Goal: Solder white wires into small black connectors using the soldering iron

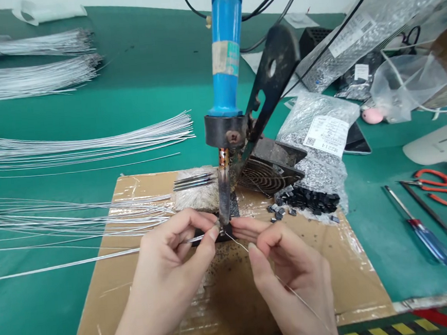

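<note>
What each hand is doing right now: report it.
Left hand: closed, pinching a thin white cable beside the blue-handled soldering iron.
Right hand: closed, pinching a thin silvery wire.

A blue-handled screwdriver (430,239) is lying near an orange-handled tool (436,188) on the green surface (156,98), a white container (431,147) resting beyond.

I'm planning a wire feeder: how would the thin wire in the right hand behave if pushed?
The thin wire would probably buckle, as it visibly bends between the right hand and the soldering iron. It is likely light, being so slender.
</note>
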Available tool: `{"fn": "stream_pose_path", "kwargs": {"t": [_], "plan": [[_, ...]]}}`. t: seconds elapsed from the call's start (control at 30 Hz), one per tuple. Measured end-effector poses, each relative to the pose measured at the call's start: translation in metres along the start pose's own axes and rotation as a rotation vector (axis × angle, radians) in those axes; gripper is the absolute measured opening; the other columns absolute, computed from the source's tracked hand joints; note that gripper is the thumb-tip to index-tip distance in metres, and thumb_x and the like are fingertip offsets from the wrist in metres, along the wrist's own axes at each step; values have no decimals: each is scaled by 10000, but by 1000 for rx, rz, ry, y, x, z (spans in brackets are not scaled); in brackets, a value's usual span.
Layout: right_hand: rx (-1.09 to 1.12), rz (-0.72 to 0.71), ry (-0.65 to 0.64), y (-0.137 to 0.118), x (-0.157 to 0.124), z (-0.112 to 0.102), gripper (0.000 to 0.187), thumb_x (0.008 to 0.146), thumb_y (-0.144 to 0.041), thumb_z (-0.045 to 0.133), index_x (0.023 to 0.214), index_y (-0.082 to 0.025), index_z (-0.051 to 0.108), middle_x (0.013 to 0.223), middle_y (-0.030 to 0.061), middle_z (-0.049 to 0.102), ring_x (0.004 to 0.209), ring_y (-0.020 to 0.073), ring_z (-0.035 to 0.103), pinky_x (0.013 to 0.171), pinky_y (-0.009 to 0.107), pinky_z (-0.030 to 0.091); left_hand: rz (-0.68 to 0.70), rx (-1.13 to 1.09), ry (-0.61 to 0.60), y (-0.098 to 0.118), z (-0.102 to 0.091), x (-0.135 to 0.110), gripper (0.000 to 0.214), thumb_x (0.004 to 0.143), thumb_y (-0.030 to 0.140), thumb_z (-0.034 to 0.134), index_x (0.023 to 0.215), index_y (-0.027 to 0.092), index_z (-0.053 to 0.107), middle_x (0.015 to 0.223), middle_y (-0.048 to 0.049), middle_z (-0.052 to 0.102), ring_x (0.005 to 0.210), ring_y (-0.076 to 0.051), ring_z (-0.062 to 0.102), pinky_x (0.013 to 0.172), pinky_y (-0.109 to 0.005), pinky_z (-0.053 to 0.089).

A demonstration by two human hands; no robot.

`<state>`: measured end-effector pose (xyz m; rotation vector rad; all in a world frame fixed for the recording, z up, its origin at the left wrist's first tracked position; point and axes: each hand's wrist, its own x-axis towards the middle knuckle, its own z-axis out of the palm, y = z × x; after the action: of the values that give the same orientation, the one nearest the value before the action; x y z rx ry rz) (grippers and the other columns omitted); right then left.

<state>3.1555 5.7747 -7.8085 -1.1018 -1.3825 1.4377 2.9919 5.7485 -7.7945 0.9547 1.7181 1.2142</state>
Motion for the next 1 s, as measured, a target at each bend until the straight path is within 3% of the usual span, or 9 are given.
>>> {"fn": "stream_pose_path", "kwargs": {"t": [0.33, 0.67, 1.0], "plan": [[-32, -8, 9, -2, 0, 1, 183, 873, -117, 658, 755, -238, 587, 1193, -49, 796, 1087, 124, 768, 1000, 213, 579, -23, -7, 0, -3, 0, -1, 70, 857, 207, 727, 790, 230, 725, 923, 2, 768, 797, -113, 727, 676, -133, 533], [-28, -24, 5, 0, 0, 1, 177, 867, -106, 662, 764, -233, 594, 1209, -36, 792, 1109, 131, 760, 1011, 214, 569, -12, 11, 9, 0, -1, -2, 65, 838, 195, 730, 778, 218, 728, 875, 1, 763, 760, -110, 718, 671, -136, 538], [-33, 3, 16, -4, -1, 2, 183, 862, -113, 676, 751, -230, 590, 1206, 33, 795, 1103, 207, 769, 1027, 326, 588, -20, -9, -4, 0, 0, -2, 75, 858, 192, 726, 787, 217, 727, 907, -5, 767, 783, -118, 724, 681, -150, 537]]}}
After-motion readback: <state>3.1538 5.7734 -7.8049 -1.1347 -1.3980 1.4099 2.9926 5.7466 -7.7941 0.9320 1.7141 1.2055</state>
